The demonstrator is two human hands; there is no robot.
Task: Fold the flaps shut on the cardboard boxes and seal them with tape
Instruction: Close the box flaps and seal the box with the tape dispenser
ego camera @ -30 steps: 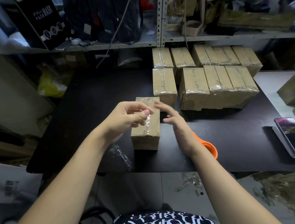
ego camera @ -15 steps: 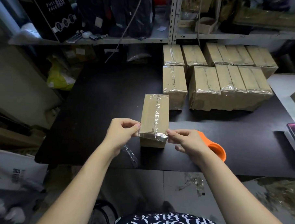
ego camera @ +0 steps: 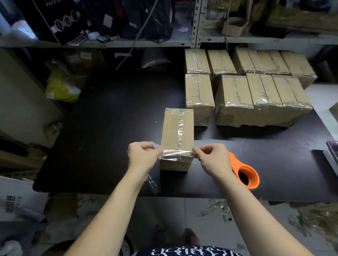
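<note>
We're sealing: box sits front-centre on the table, 1 tape run along its top. Left hand & right hand each pinch 1 end of a cross strip over its near edge. Next we'd prob. press both ends down the sides.

On the counter the box lies between the left fingers and the right fingers, a strip of tape spanning its near end between them, the tape dispenser just right of the right fingers, sealed boxes beyond.
</note>
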